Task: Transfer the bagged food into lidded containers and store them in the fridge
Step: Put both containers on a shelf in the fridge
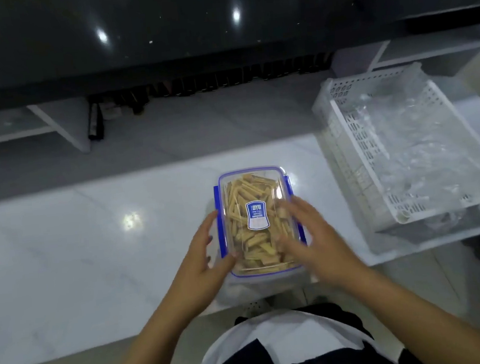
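A clear rectangular container [251, 192] with a blue-edged lid and blue side clips sits on the white counter [94, 252] near its front edge. It is full of pale yellow food sticks, and a blue and white label is stuck on the lid. My left hand [207, 251] lies against the container's left side, fingers along the blue clip and thumb at the near corner. My right hand [310, 233] is blurred and rests flat on the right part of the lid, fingers spread.
A white perforated plastic basket [353, 131] with crumpled clear plastic bags in it stands at the right on the counter. Beyond the counter lie a grey floor and a dark glossy cabinet front [190, 26] with low white shelves.
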`<state>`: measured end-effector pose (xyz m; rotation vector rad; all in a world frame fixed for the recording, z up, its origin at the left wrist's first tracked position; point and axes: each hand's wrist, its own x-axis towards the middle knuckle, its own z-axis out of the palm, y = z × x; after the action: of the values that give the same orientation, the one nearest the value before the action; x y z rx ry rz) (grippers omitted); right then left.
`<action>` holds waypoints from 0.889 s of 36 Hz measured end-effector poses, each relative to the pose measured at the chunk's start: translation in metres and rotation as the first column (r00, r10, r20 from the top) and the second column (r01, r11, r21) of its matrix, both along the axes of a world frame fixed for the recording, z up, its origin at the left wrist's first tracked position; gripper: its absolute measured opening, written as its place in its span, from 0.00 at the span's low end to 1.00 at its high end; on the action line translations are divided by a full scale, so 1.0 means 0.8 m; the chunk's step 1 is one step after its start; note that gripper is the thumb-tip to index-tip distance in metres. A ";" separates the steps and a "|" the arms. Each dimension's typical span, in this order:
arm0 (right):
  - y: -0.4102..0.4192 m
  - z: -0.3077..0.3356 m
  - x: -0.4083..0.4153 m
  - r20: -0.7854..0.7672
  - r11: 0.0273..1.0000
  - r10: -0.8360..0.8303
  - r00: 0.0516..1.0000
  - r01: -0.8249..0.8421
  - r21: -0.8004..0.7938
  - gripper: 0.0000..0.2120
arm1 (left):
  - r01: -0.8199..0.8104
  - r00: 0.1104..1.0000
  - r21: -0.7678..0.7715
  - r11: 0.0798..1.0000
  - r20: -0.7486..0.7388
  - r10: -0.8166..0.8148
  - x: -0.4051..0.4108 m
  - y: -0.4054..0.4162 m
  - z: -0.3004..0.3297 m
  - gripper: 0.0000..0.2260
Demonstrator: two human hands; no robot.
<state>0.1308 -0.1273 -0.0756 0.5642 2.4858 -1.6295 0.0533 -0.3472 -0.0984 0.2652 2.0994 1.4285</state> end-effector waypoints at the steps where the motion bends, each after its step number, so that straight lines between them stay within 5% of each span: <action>1: 0.008 0.007 -0.005 0.062 0.977 -0.133 0.989 0.141 -0.159 0.23 | -0.091 0.990 0.035 0.995 0.115 0.086 -0.003 -0.004 0.000 0.30; 5: 0.042 0.017 -0.019 0.421 0.800 -0.240 0.875 0.423 -0.424 0.19 | -0.249 0.829 0.111 0.962 0.539 0.153 -0.028 -0.012 -0.002 0.24; 9: 0.052 0.015 -0.022 0.532 0.747 -0.232 0.814 0.500 -0.438 0.19 | -0.132 0.848 0.100 0.986 0.526 0.060 -0.040 -0.009 -0.004 0.16; 18: 0.063 0.022 0.024 0.527 0.651 -0.333 0.782 0.595 -0.472 0.18 | -0.043 0.856 0.155 0.987 0.515 -0.044 -0.033 0.007 0.000 0.26; 27: 0.104 0.084 0.182 0.268 0.600 -0.484 0.833 0.538 -0.592 0.28 | 0.211 0.871 0.260 0.942 0.387 -0.302 0.018 0.092 0.065 0.24; 32: 0.128 0.109 0.287 0.177 0.496 -0.661 0.729 0.602 -0.626 0.28 | 0.353 0.829 0.307 0.884 0.336 -0.448 0.073 0.176 0.098 0.22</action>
<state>0.3604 -0.0245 0.0113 1.4199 1.5576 -2.6389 0.1119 -0.2065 -0.0198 0.4417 1.4390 1.3312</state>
